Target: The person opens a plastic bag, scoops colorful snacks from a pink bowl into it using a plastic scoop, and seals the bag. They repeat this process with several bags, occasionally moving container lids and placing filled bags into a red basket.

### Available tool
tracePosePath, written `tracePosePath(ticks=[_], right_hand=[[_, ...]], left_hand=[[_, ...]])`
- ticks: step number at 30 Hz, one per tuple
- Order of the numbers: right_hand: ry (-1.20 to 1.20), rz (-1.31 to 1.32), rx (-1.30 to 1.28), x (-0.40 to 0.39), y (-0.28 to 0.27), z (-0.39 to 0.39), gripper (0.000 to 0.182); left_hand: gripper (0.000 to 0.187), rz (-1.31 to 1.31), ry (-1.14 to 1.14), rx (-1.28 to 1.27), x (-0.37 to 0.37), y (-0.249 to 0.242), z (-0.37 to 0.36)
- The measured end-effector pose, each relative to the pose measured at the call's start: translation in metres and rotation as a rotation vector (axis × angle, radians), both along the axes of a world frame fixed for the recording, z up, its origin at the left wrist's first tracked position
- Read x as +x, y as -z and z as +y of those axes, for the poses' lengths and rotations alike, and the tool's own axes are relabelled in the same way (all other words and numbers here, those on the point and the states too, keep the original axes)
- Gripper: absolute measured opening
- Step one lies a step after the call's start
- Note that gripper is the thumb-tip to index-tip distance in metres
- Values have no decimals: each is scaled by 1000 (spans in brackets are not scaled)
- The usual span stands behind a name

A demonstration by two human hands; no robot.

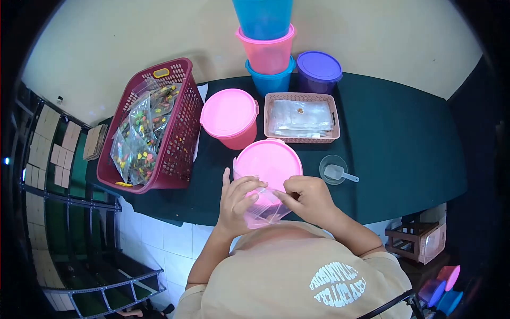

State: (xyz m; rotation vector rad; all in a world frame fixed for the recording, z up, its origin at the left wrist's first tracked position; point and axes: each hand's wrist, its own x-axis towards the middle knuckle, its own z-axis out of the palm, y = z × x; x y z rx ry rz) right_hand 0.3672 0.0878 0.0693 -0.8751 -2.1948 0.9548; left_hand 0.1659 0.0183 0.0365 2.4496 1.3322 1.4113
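Note:
A clear plastic bag (265, 207) is held between my two hands, close to my chest. My left hand (239, 199) supports its left side with the fingers bent over the film. Thumb and fingertips of my right hand (308, 196) pinch its upper right edge. Whatever may be in the bag is too faint to make out. Directly behind it, a pink lidded tub (271, 157) stands at the table's front, partly hidden by the bag and hands. To the right of the tub, a small clear bowl (328, 161) has a white scoop (334, 171) resting in it.
A maroon basket (178, 138) of filled bags (141, 125) stands left on the green-clothed table (404, 149). Another pink tub (229, 114), a purple tub (320, 69), a stack of blue and pink tubs (268, 50) and a tray (303, 140) of flat clear bags (300, 117) stand behind.

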Motion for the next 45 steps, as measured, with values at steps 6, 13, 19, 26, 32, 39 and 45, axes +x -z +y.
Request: tracePosePath(ticks=[6,13,19,26,32,39,45], right_hand=[[-148,108,26,6,52,15,20],[-230,-161,380,11,131,9,23],[-247,-246,376,4,95,4,19],[-156,-173,584,-61,52,36,19],[-139,-184,703,-158,111,127,8],[-78,-303,641,-159,133,146,17],[613,-419,369,-24,115,112,40]], left_hand=[[103,-53,-185,10,-35,5,-14],[108,-454,-290,70,-69,23,-31],[107,-237,-316,21,-103,26,-37],[106,-332,-291,-23,-137,34,-35],[111,-291,-163,-95,-160,45,-31],[103,-390,-93,-519,-157,49,-21],[96,-531,-32,-864,-145,56,-1]])
